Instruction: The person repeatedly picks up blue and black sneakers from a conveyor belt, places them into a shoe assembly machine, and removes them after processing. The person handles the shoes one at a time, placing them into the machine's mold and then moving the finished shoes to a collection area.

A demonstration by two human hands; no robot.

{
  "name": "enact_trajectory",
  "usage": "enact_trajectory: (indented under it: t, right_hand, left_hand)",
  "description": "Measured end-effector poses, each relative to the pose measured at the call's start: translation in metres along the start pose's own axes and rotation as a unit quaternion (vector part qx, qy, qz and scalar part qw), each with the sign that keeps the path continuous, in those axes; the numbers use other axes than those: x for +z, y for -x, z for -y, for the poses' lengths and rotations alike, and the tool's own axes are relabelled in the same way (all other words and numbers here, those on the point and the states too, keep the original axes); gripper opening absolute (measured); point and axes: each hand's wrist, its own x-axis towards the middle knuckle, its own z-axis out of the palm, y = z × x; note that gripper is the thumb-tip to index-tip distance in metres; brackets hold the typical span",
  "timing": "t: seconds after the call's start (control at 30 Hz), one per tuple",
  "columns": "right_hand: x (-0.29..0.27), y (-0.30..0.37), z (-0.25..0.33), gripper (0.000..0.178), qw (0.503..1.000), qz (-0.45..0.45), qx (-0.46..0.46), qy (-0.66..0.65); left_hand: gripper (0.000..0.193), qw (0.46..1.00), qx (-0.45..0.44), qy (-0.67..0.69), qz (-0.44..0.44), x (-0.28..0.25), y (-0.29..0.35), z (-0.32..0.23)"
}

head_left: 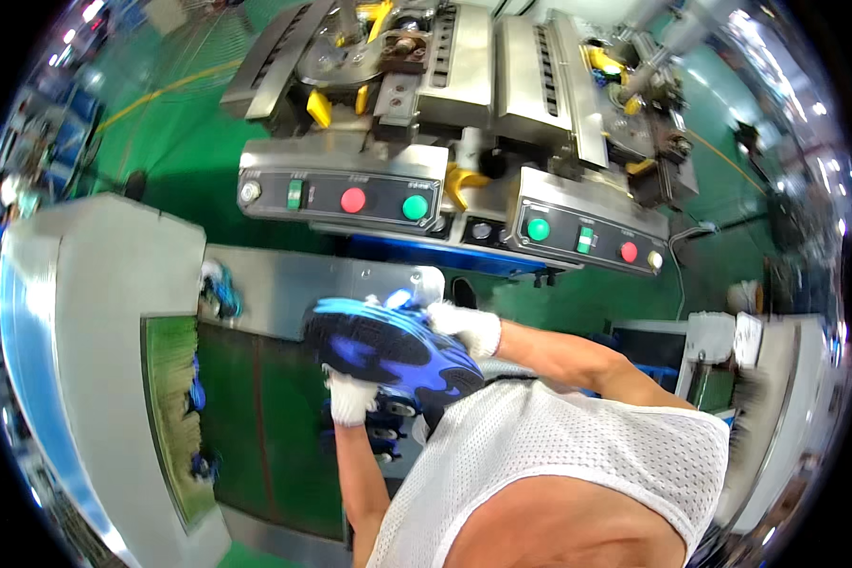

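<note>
A blue and black shoe (388,350) is held up in front of my body, with its patterned sole in view and its light blue side edge along the top. My left hand (352,398), in a white glove, grips the near left end of it from below. The white-gloved right hand (469,327) is closed on its far right side. The fingers of both hands are partly hidden by the shoe or blurred. Below the shoe, several small dark blue and white parts (398,407) show beside my left forearm, their kind unclear.
Ahead stands a metal machine with two control panels (346,194) (587,237) bearing red and green buttons. On the left, a grey housing (104,379) borders a green belt (256,417). A blue and white shoe-like item (220,289) lies on the metal ledge (275,275).
</note>
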Motion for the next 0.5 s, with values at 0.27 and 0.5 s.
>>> enact_trajectory:
  t: [0.27, 0.5]
  right_hand:
    - [-0.045, 0.096, 0.087, 0.077, 0.986, -0.06, -0.119, 0.099]
    - [-0.003, 0.08, 0.115, 0.095, 0.974, 0.033, -0.179, 0.138]
  left_hand:
    - [0.048, 0.921, -0.186, -0.157, -0.303, -0.015, 0.014, 0.053]
    - [0.049, 0.802, -0.348, -0.27, -0.405, -0.035, 0.121, 0.146]
